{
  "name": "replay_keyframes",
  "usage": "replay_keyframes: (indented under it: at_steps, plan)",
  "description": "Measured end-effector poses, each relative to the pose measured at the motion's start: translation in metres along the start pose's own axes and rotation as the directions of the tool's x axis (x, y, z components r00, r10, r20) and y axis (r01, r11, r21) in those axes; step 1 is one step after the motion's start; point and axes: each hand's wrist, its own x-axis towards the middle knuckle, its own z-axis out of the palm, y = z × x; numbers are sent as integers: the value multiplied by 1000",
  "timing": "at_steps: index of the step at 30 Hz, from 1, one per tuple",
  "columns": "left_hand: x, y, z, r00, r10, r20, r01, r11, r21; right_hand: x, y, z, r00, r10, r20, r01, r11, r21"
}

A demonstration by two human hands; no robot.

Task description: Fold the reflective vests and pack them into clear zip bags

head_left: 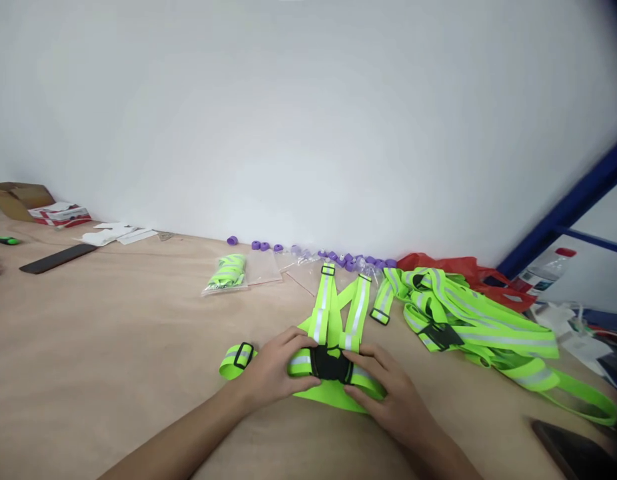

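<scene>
A neon-green reflective strap vest (333, 313) lies flat on the wooden table (113, 347) in front of me. Its black buckle (330, 364) sits at the near end, between my hands. My left hand (272, 370) is curled around the belt just left of the buckle, thumb and fingers closed on the strap. My right hand (388, 393) presses on the belt just right of the buckle, fingers bent over it. A black slider (243, 355) shows on the belt's loose left end.
A heap of more green vests (468, 320) lies to the right, on a red bag (468, 270). A bagged vest (227, 273), empty clear bags and purple caps (338, 257) line the wall. A box (18, 198), papers and a dark bar (56, 259) sit far left; a bottle (546, 270) far right.
</scene>
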Motion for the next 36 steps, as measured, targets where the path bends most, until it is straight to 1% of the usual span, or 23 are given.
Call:
replay_keyframes:
  at_steps: [3,6,8,10,12,14,17,19,21,24,26,29,31,33,36]
  plan:
    - [0,-1,-2,996,-19,84,11,995,96,-1,3,0,999,-33,9,33,998,-44]
    - [1,-3,-8,981,-55,183,15,976,216,1,3,0,997,-46,64,51,995,-81]
    - [1,-3,-14,972,-64,225,-3,957,289,1,4,1,995,-56,88,63,994,-88]
    - [1,-1,-22,969,-54,242,-30,944,328,0,6,3,993,-55,105,64,995,-82]
    - [1,2,-32,973,-31,229,-48,942,331,-2,8,6,992,-44,121,54,996,-73]
    - [3,6,-44,982,-15,189,-46,948,314,-4,10,8,990,-36,135,46,996,-71]
    - [4,9,-63,986,-61,153,23,971,240,-1,10,6,987,-46,152,55,997,-57]
    - [2,9,-74,979,-105,177,72,980,184,3,7,0,985,-37,170,42,999,-24]
    - [-5,8,-83,970,-132,206,94,978,188,6,4,-11,980,-5,197,2,1000,14]
    - [-21,5,-92,953,-138,269,77,971,227,0,1,-38,965,94,246,-104,994,28]
    - [-35,2,-95,945,-125,302,51,969,242,-13,2,-58,949,195,248,-198,980,-15]
    - [-55,-7,-95,954,-134,269,51,955,293,-41,4,-81,909,345,235,-330,938,-104]
    - [-63,-15,-93,962,-138,237,57,946,319,-58,5,-87,869,411,274,-392,912,-123]
    - [-67,-22,-92,965,-138,222,59,943,328,-70,6,-86,842,437,316,-425,899,-111]
    - [-67,-26,-94,962,-160,221,78,938,338,-75,10,-78,845,451,287,-450,890,-71]
